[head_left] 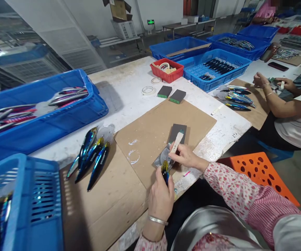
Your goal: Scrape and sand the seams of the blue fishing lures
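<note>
My left hand (161, 195) is closed around a fishing lure (165, 168) with a dark blue body and a yellow end. A clear round plastic lip (165, 155) points away from that hand. Pinched in my right hand (186, 156) is a pale flat stick (177, 143), slanting up just above the lip. Behind the stick lies a dark grey block (174, 129) on the cardboard sheet (142, 134). To the left, several similar lures (94, 155) rest in a fanned pile, their clear lips together.
Blue crates (45, 115) with lures stand left, and another blue crate (213, 75) at the back. Near it are a red box (167, 73), tape roll (147, 90) and two green-edged blocks (177, 96). A co-worker's arm (281, 104) is at right, above an orange stool (263, 174).
</note>
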### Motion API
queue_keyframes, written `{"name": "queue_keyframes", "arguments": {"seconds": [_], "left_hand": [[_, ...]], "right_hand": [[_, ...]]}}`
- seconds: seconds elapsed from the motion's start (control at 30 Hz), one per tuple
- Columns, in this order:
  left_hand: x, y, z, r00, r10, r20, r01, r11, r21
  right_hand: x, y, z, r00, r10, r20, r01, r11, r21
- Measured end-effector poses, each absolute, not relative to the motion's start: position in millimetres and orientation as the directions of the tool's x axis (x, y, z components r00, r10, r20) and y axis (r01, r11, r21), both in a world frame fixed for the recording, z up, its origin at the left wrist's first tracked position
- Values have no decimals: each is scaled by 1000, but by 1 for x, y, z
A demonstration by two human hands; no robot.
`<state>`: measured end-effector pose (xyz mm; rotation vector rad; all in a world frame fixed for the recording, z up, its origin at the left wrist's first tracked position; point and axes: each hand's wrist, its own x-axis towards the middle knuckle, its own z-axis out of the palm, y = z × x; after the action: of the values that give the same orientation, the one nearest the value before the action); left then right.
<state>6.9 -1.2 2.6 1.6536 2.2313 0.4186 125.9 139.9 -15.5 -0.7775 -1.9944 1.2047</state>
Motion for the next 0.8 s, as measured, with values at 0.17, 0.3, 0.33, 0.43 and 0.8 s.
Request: {"name": "queue_keyframes", "arguments": {"seconds": [0.17, 0.3, 0.33, 0.43, 0.8], "left_hand": [[9, -2, 0, -262, 964, -39, 880, 255, 402], [11, -2, 2, -274, 960, -59, 882, 275, 382], [11, -2, 3, -274, 960, -65, 881, 277, 384], [9, -2, 5, -259, 964, -66, 875, 263, 407], [10, -2, 4, -271, 959, -87, 877, 283, 389]], "right_hand": [[128, 140, -14, -637, 738, 222, 65, 338, -939], [130, 138, -9, -694, 695, 190, 72, 329, -942], [131, 138, -9, -701, 687, 191, 78, 340, -937], [130, 138, -11, -687, 695, 212, 100, 379, -920], [129, 138, -14, -677, 708, 203, 88, 351, -932]]}}
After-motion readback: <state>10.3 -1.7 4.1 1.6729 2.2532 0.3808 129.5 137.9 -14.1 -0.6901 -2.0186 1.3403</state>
